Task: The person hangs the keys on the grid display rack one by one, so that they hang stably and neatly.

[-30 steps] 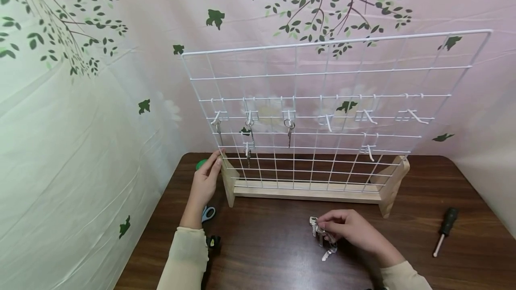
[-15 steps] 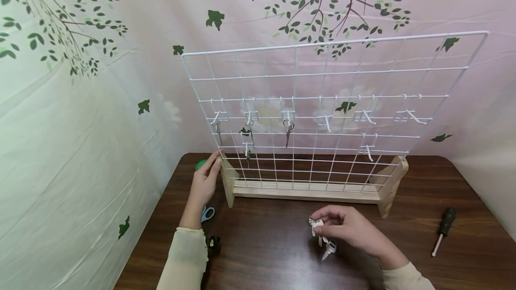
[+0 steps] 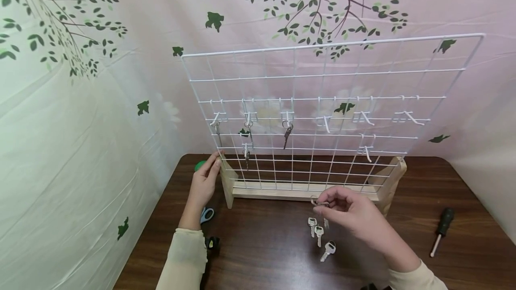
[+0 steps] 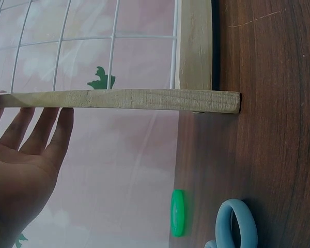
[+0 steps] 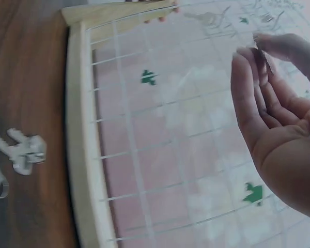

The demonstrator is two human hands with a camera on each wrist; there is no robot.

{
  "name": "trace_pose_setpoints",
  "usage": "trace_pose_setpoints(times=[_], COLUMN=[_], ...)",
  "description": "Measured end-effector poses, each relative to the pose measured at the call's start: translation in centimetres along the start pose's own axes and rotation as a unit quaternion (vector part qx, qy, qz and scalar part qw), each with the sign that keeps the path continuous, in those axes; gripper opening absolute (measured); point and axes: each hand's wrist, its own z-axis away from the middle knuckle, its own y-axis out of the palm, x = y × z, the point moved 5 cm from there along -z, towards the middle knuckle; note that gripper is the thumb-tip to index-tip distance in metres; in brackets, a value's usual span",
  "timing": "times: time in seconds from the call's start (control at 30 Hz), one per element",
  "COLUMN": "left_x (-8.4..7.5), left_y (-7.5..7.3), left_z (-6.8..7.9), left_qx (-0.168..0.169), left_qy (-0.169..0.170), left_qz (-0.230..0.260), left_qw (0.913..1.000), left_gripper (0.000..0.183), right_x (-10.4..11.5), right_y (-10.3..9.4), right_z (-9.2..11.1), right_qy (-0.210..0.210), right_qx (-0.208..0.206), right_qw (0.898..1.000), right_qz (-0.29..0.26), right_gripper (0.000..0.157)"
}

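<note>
My left hand [image 3: 204, 182] holds the left wooden upright [image 4: 119, 99] of a stand, thumb and fingertips on opposite faces. A white wire grid [image 3: 294, 49] rises from this stand, with several white hooks on it. Keys on rings hang from the left hooks, one key [image 3: 287, 138] at the middle. My right hand [image 3: 348, 209] is raised in front of the stand's base and pinches a key [image 3: 323, 203] with a ring between thumb and fingers. Below it on the table lie several loose keys [image 3: 319, 232], one partly hidden by the hand.
A screwdriver [image 3: 445, 223] lies at the right of the table. Left of the stand are blue scissors handles [image 3: 207, 215], a green round object [image 4: 177, 213] and a small black object [image 3: 212, 242]. Bare hooks [image 3: 326, 124] project from the grid's right half. A printed cloth hangs behind.
My right hand has picked a key with its ring from the group on the table and lifted it up toward the grid. The left hand stays on the upright.
</note>
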Motion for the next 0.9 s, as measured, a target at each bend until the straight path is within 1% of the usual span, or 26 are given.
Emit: trace_pose_setpoints(times=[0.07, 0.2, 0.27, 0.37, 0.5, 0.6, 0.67, 0.77, 0.83, 0.9], left_x=[0.0, -0.1, -0.1, 0.0, 0.1, 0.3, 0.3, 0.4, 0.3, 0.3], left_y=[0.0, 0.0, 0.0, 0.0, 0.1, 0.0, 0.1, 0.1, 0.1, 0.0], left_z=[0.0, 0.1, 0.0, 0.0, 0.0, 0.1, 0.2, 0.3, 0.3, 0.2], left_qx=[0.001, 0.003, 0.003, 0.004, 0.004, 0.004, 0.006, 0.008, 0.005, 0.001], left_qy=[0.000, -0.002, -0.002, -0.001, 0.000, -0.007, -0.011, -0.011, -0.009, -0.008], left_qz=[-0.001, -0.001, 0.000, 0.002, 0.001, -0.002, -0.003, -0.003, -0.004, -0.003], left_qw=[1.0000, 1.0000, 1.0000, 1.0000, 1.0000, 1.0000, 0.9999, 0.9999, 0.9999, 1.0000], left_gripper=[0.043, 0.044, 0.043, 0.042, 0.043, 0.044, 0.044, 0.043, 0.042, 0.041], right_x=[1.0, 2.5, 3.2, 4.0, 4.6, 5.0, 5.4, 6.0, 6.4, 6.8], right_y=[-0.5, -1.4, -1.8, -2.2, -2.5, -2.6, -2.8, -3.2, -3.5, -3.8], right_z=[-0.2, -0.5, -0.6, -0.8, -1.2, -1.4, -1.4, -1.5, -1.6, -1.8], right_qy=[-0.016, -0.024, -0.024, -0.027, -0.032, -0.032, -0.034, -0.041, -0.051, -0.061], right_qx=[-0.021, -0.056, -0.065, -0.067, -0.052, -0.053, -0.065, -0.094, -0.116, -0.135], right_qw=[1.000, 0.998, 0.997, 0.997, 0.998, 0.998, 0.997, 0.994, 0.991, 0.986], right_qz=[0.011, 0.031, 0.041, 0.040, -0.010, -0.026, -0.022, -0.023, -0.040, -0.076], right_gripper=[0.011, 0.009, 0.009, 0.009, 0.011, 0.014, 0.016, 0.015, 0.014, 0.015])
